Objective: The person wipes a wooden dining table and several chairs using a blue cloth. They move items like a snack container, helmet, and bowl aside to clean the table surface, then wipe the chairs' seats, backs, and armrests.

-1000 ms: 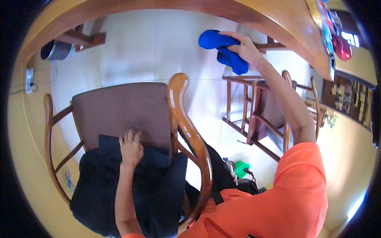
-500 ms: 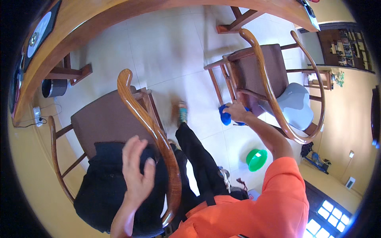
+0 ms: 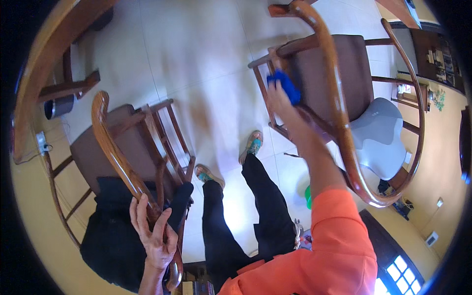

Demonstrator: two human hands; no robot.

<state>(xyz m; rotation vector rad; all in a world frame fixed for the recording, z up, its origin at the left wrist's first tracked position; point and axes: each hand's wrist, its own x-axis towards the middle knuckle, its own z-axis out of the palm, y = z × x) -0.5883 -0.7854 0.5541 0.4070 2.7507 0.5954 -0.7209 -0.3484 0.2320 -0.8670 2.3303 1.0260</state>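
Observation:
On the right, a wooden armchair (image 3: 339, 98) with a brown seat faces the middle of the floor. My right hand (image 3: 279, 102) reaches out to its front edge and presses a bunched blue cloth (image 3: 285, 86) there, close to the top of the front leg. My left hand (image 3: 156, 238) grips the curved wooden armrest (image 3: 115, 152) of a second armchair on the left, fingers on one side and thumb on the other. Black clothing (image 3: 110, 231) hangs over that chair, near the left hand.
A grey cushion (image 3: 378, 137) leans in the back of the right chair. Part of a green basin (image 3: 308, 196) shows behind my right arm. A wooden table (image 3: 59, 49) curves along the upper left, with a dark bin (image 3: 59, 106) beneath it. My sandalled feet stand between the chairs.
My right hand has carried the blue cloth upward from beside the right chair's legs to its front edge. My left hand, open before, has come down onto the left armrest. The view has shifted.

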